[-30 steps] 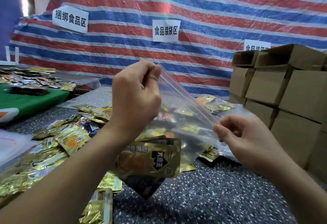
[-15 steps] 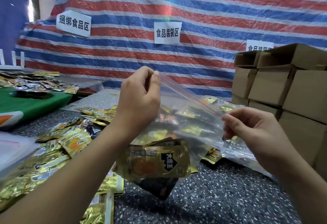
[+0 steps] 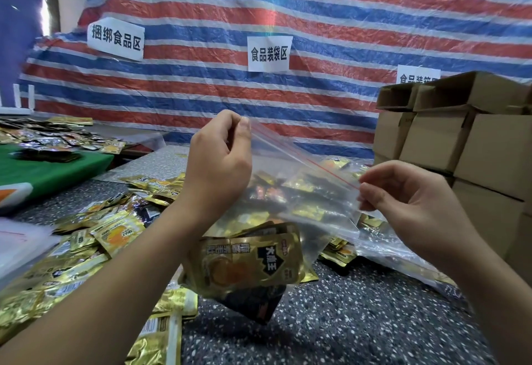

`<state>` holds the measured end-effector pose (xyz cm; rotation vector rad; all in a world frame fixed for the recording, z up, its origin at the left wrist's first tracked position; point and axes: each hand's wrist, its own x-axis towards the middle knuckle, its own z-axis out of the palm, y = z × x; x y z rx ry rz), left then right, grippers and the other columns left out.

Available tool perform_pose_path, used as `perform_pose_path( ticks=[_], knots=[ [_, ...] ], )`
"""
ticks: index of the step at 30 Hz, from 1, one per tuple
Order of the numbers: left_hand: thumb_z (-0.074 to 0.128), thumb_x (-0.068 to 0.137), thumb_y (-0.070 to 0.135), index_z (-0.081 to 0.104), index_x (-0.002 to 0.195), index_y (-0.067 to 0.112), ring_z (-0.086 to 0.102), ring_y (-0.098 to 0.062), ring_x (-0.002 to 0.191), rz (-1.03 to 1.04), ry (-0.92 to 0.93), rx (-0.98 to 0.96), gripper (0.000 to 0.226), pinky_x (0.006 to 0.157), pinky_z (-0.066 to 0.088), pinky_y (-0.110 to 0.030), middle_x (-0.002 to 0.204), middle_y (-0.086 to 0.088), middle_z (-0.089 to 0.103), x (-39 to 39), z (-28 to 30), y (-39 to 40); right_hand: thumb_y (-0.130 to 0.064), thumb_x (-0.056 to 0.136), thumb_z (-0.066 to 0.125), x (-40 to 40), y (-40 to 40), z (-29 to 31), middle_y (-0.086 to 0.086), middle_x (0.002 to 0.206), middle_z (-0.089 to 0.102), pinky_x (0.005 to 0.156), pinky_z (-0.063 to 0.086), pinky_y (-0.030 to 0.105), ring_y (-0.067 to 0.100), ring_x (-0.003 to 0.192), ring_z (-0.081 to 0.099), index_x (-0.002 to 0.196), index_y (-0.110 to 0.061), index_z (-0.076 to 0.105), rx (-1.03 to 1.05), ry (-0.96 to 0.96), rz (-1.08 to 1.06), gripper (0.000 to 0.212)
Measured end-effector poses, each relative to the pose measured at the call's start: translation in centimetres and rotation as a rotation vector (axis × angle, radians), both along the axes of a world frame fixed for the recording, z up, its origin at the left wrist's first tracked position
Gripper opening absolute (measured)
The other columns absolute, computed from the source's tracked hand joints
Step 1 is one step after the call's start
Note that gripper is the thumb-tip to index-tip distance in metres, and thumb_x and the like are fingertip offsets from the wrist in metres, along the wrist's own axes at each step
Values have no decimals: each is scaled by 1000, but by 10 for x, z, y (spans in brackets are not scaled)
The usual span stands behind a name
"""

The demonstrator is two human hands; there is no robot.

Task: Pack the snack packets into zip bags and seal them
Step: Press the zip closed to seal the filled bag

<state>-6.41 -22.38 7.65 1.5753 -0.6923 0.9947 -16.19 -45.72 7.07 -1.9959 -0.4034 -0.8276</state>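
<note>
Holding the clear zip bag (image 3: 299, 192) up at the centre of the frame, your left hand (image 3: 218, 163) pinches its top strip at the upper corner between thumb and curled fingers, while your right hand (image 3: 408, 200) pinches the same strip at the lower right end, so the red-lined seal runs diagonally down from left to right between them. Whether that seal is pressed closed along its whole length cannot be told. Inside the bag, a gold snack packet (image 3: 247, 264) with black lettering hangs at the bottom, low in the centre of the frame, with a darker packet beneath it at the bag's lowest corner. Below and to the left of your arms, loose gold packets (image 3: 95, 232) lie scattered over the speckled dark tabletop (image 3: 359, 321), and a few more show to the right behind the bag. At the left edge of the frame a green surface (image 3: 49, 168) carries another spread of packets. Stacked cardboard boxes (image 3: 460, 140) fill the right side. Across the top of the frame hangs a red, white and blue striped tarp (image 3: 316, 13) with white paper signs (image 3: 269, 53) bearing black characters fixed to it.
</note>
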Motion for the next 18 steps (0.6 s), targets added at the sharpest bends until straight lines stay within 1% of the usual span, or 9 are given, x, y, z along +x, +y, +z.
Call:
perform_pose_path(
  ticks=[4,6,9,12,13,16,18],
  knots=[
    [45,104,17,52,81,-1,37,-10,53,-7,-9,-4,31,49,32,-31,62,-1,45,-2,1,0,-3,85,69,0,1,7,-3,84,73,70,57,19,13,76,70,93,-23,70,-70,-81,-13,21],
    [45,104,17,52,81,-1,37,-11,53,-9,-10,-4,31,48,31,-29,62,-1,44,-2,1,0,-2,85,70,1,2,10,-2,84,73,71,56,18,13,76,70,92,-26,70,-75,-103,-6,24],
    [45,104,17,52,81,-1,36,-11,52,-2,-23,-8,31,48,31,-29,61,0,44,-3,2,1,2,87,67,2,2,15,5,78,73,66,56,19,17,69,70,90,-19,71,0,-105,12,22],
    [45,104,16,53,81,-1,36,-11,53,8,-50,-18,30,49,31,-32,62,-1,44,-3,3,2,3,86,66,3,-1,21,10,72,72,60,57,22,22,65,70,87,-11,71,171,-35,56,15],
    [45,104,16,53,81,-2,36,-10,53,12,-62,-13,30,49,31,-31,61,-1,44,-4,3,2,3,86,66,4,-2,23,10,71,72,59,57,23,23,64,70,86,-10,72,193,-14,55,14],
    [46,104,15,54,81,-2,35,-8,52,12,-81,0,29,48,29,-28,61,-1,44,-5,2,1,4,87,66,8,-3,25,9,68,72,57,56,21,22,62,69,84,-11,72,166,18,25,17],
    [46,104,14,53,80,-1,34,-7,51,5,-83,0,29,47,28,-25,60,0,43,-4,2,1,3,87,66,8,-3,27,7,70,72,58,56,21,21,63,70,84,-14,72,114,-16,2,19]
  ],
)
